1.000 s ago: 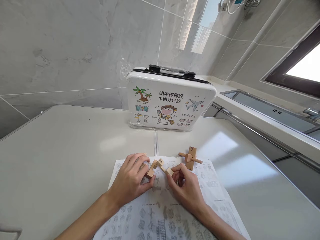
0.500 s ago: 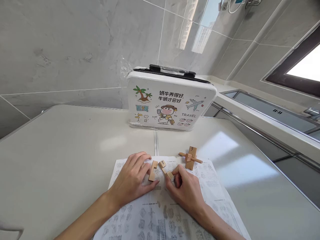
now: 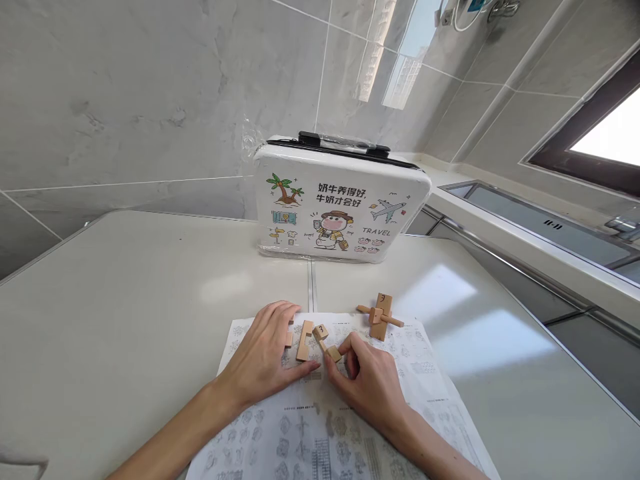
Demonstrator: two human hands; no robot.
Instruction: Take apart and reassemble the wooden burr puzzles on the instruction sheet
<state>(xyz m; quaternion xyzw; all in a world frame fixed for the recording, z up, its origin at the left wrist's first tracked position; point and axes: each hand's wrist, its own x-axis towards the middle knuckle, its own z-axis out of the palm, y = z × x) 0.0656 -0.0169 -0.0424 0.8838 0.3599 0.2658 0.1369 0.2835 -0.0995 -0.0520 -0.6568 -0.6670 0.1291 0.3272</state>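
A notched wooden puzzle piece [image 3: 335,354] with a "3" marked on one end is pinched at its near end by the thumb and forefinger of my right hand [image 3: 373,373]. Just left of it, a second notched wooden bar [image 3: 301,351] lies on the paper. My left hand [image 3: 265,353] rests on the sheet, its thumb spread away from the curved fingers. Part of another wooden piece [image 3: 289,340] peeks out from beneath those fingers; the rest of it is hidden. Beyond my right hand stands a group of joined wooden pieces [image 3: 381,316] with crossing bars.
Under both hands spreads a printed instruction sheet [image 3: 270,433] with small diagrams. It lies on a pale table [image 3: 125,300] with a centre seam. A white cartoon suitcase [image 3: 300,233] in plastic wrap stands at the back; a sink [image 3: 540,217] is to the right.
My right hand has shifted the numbered piece slightly left, closer to the notched bar. The left fingers have drawn back a little, and the piece beneath them now shows.
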